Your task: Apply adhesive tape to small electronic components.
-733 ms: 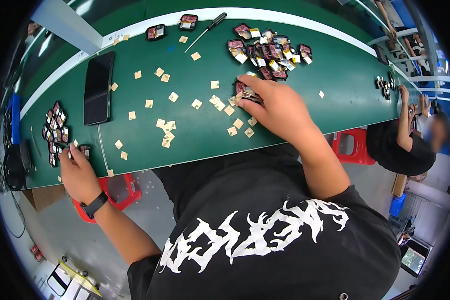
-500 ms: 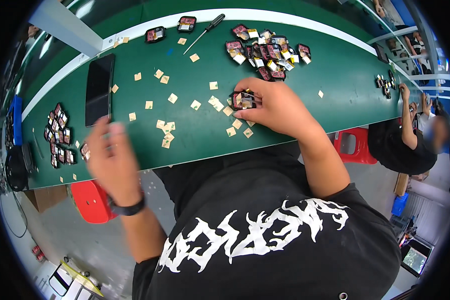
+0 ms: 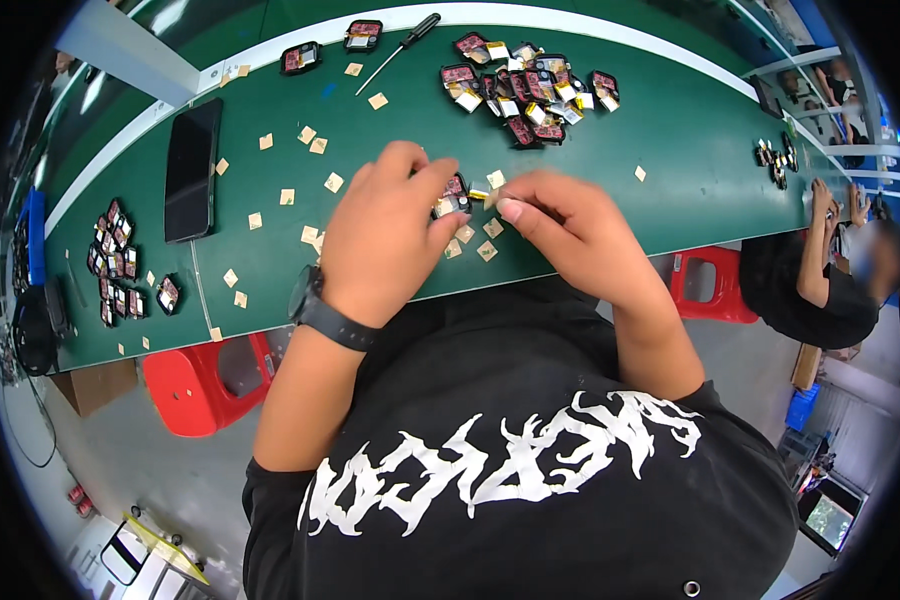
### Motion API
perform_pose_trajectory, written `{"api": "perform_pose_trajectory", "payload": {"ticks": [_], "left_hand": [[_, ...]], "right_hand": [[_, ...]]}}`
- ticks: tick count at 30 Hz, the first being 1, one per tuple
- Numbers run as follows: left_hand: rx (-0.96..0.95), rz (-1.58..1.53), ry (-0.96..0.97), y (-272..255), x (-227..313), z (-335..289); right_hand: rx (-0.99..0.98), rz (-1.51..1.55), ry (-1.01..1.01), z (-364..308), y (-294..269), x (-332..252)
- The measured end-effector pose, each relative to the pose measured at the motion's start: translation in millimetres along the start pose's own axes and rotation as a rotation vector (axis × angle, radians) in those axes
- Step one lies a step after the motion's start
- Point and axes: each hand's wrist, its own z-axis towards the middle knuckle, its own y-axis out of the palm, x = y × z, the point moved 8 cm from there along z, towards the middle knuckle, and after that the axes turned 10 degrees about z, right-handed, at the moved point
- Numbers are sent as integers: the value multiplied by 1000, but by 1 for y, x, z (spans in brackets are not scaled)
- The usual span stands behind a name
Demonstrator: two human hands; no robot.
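Observation:
My left hand (image 3: 388,235) is closed around a small black device case (image 3: 452,196) with a red circuit board inside. Its fingers cover part of the case. Just to the right, my right hand (image 3: 570,225) pinches a small beige square (image 3: 494,198) between thumb and forefinger, close to the case. A yellow-edged piece (image 3: 479,194) shows between the hands, partly hidden. Loose beige squares (image 3: 487,250) lie on the green table below and around the hands.
A pile of open device cases (image 3: 530,95) sits at the back, with a screwdriver (image 3: 400,55) to its left. A black phone-like slab (image 3: 192,170) lies left, beyond it another group of cases (image 3: 113,240). A red stool (image 3: 185,395) stands below the edge; a co-worker (image 3: 810,270) sits far right.
My left hand has come from the table's left side to the middle and now holds the case. My right hand has shifted off the case and pinches a beige square.

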Motion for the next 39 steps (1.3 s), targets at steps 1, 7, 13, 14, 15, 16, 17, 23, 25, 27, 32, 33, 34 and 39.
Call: {"api": "perform_pose_trajectory", "payload": {"ticks": [1,7,13,14,15,16,17,23,25,27,32,33,34,39], "left_hand": [[-4,3,7,-3,3,2],[-36,19,-93,6,0,1],[12,-1004,-601,19,-31,-20],[-21,-1122,-623,21,-32,-23],[-18,-1120,-627,21,-32,-25],[-30,-1294,-654,25,-29,-27],[-41,-1471,-679,28,-25,-29],[128,-1279,-512,33,-32,-37],[151,-1250,-508,33,-31,-37],[170,-1222,-500,33,-29,-36],[181,-1083,-504,30,-27,-39],[178,-1088,-504,30,-28,-39],[171,-1139,-513,30,-29,-38],[164,-1277,-515,30,-38,-43]], "right_hand": [[39,-24,-44,-3,-3,-2],[111,-120,49,-18,-11,4],[73,44,130,-20,0,8],[48,114,101,-17,5,5],[43,116,100,-17,8,5],[23,125,46,-17,13,0],[2,133,-7,-17,18,-5],[-88,-251,-90,-8,35,-9],[-96,-350,-68,-5,38,-10],[-111,-450,-41,-4,40,-12],[-120,-600,-36,-1,43,-13],[-131,-632,-48,-1,44,-13],[-132,-636,-43,-1,44,-12],[-123,-420,-155,3,43,-11]]}}
